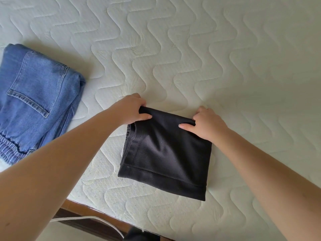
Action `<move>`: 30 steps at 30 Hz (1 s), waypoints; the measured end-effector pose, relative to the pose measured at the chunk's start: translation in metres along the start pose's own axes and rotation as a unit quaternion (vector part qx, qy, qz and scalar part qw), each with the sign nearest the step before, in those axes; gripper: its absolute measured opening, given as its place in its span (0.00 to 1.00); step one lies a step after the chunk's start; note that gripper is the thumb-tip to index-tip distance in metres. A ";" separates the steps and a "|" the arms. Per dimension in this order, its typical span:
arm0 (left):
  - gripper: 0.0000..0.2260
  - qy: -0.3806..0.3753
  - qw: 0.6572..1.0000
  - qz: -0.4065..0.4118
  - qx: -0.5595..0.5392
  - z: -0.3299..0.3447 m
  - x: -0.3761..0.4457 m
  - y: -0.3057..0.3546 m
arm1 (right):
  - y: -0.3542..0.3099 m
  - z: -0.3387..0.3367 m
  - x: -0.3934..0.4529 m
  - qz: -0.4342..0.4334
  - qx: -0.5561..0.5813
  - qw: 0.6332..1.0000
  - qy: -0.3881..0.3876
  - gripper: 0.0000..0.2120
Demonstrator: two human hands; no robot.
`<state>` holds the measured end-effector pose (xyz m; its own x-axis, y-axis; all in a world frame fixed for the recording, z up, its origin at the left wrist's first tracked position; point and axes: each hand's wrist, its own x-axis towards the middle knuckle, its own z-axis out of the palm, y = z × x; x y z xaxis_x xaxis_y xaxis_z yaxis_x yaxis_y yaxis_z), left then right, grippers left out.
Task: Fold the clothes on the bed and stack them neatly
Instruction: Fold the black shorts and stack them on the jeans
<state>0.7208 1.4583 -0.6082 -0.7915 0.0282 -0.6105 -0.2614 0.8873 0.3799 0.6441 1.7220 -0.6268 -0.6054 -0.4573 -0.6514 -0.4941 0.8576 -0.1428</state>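
A black garment point(166, 153) lies folded into a small rectangle on the white quilted mattress point(208, 58), near its front edge. My left hand point(132, 108) grips the far left corner of the black garment, thumb on top and fingers curled under the fold. The far right corner is held the same way by my right hand point(206, 124), thumb pointing left across the cloth. A folded pair of blue jeans point(36, 101) rests on the mattress at the left, back pocket facing up, apart from the black garment.
The mattress front edge point(107, 211) runs diagonally along the bottom. Below it are a brown floor strip point(76, 209), a white cable point(83, 219) and a dark object point(140, 235).
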 end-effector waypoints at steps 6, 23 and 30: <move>0.19 -0.115 0.993 -0.019 0.015 -0.004 0.006 0.003 | 0.010 0.010 -0.013 0.047 0.020 0.997 0.056 0.32; 0.13 -0.088 0.996 -0.007 -0.001 -0.050 -0.031 0.052 | 0.071 -0.054 -0.072 0.004 0.252 0.967 0.022 0.11; 0.17 0.150 0.980 0.131 0.023 -0.121 -0.043 0.122 | 0.112 -0.131 -0.132 -0.091 0.182 0.938 0.281 0.13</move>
<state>0.6559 1.5094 -0.4514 -0.9567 0.1275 -0.2617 -0.0078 0.8875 0.4607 0.5870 1.8475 -0.4586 -0.8153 -0.5684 -0.1105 -0.4378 0.7299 -0.5250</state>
